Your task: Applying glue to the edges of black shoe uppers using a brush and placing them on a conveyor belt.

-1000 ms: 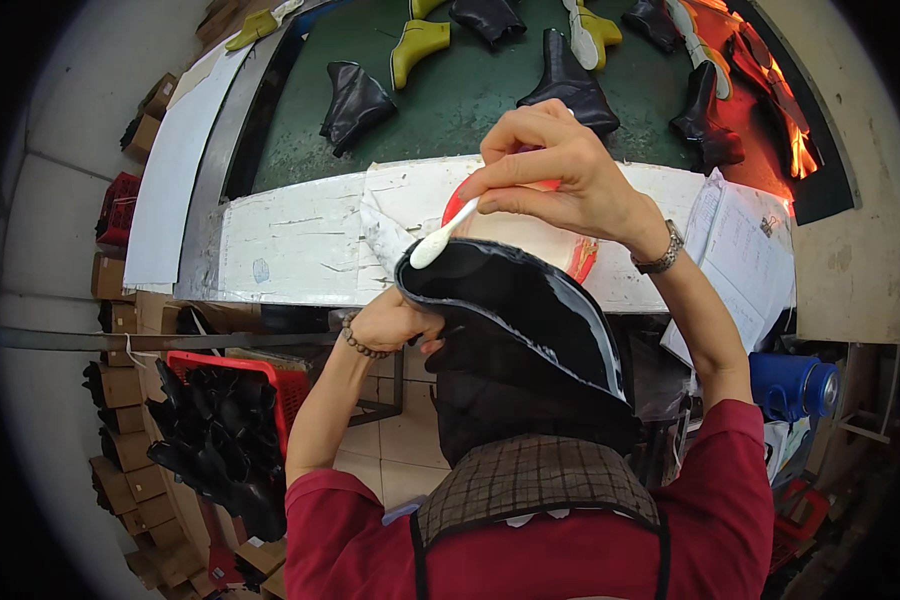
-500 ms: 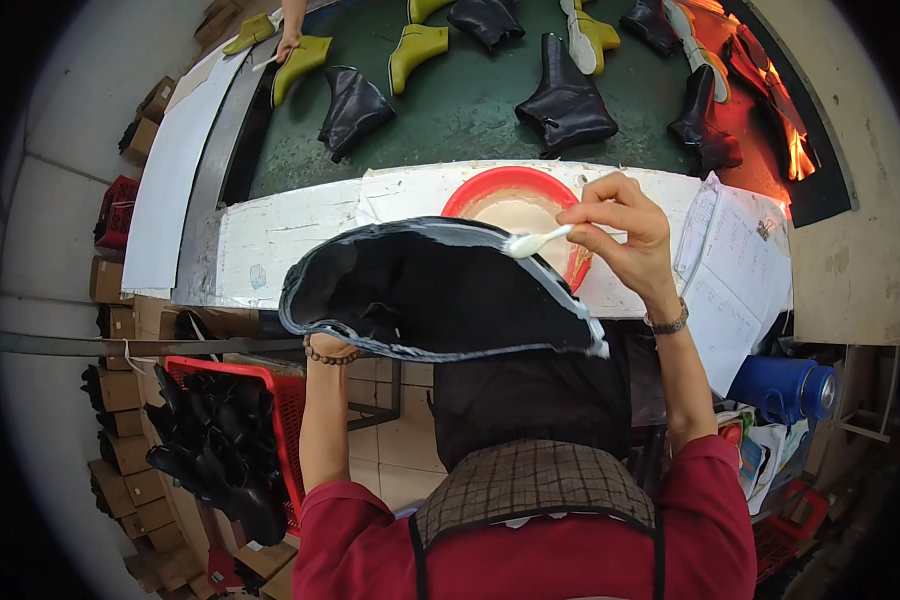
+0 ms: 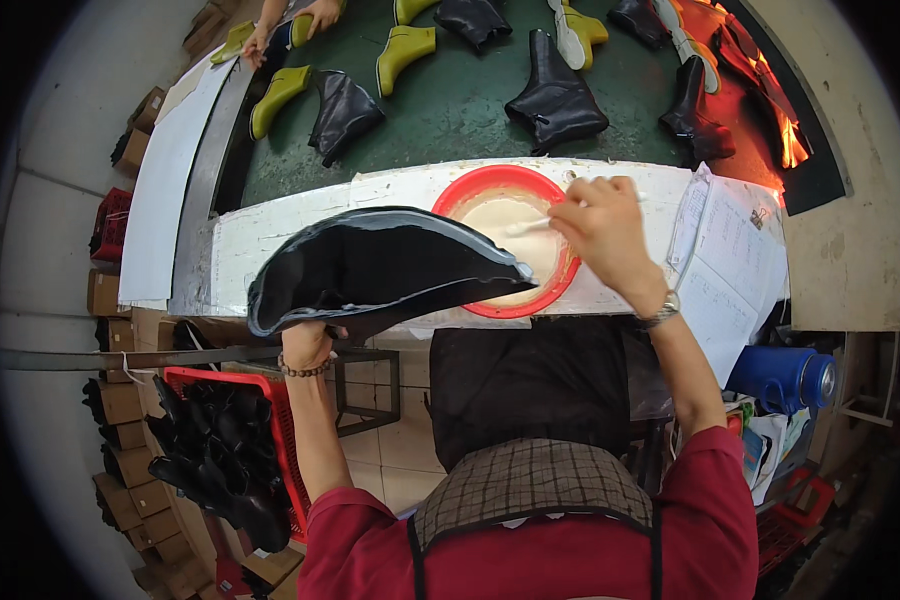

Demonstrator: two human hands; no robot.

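Observation:
My left hand (image 3: 308, 345) grips a black boot upper (image 3: 360, 275) from below, its fingers partly hidden under it. A whitish wet coat lines the upper's open edge, which faces up. In my right hand (image 3: 607, 235) is a thin brush with a white tip (image 3: 523, 229), pinched between thumb and fingers. The tip is over the red bowl (image 3: 560, 285), which holds a creamy white liquid; whether it touches the liquid I cannot tell. The upper's pointed right end overlaps the bowl's lower left part.
Black boots (image 3: 555, 100) and yellow-green boots (image 3: 405, 55) lie on a green belt (image 3: 450, 110), near a glowing red heater at right. A co-worker's hands (image 3: 315, 15) are at the far left. Papers (image 3: 735, 260), a blue flask (image 3: 770, 385) and a red crate (image 3: 288, 440) of black uppers surround me.
My right hand has moved the brush off the upper's edge to the bowl. The upper has shifted left and tilted. The co-worker's hand has left the nearer yellow-green boot.

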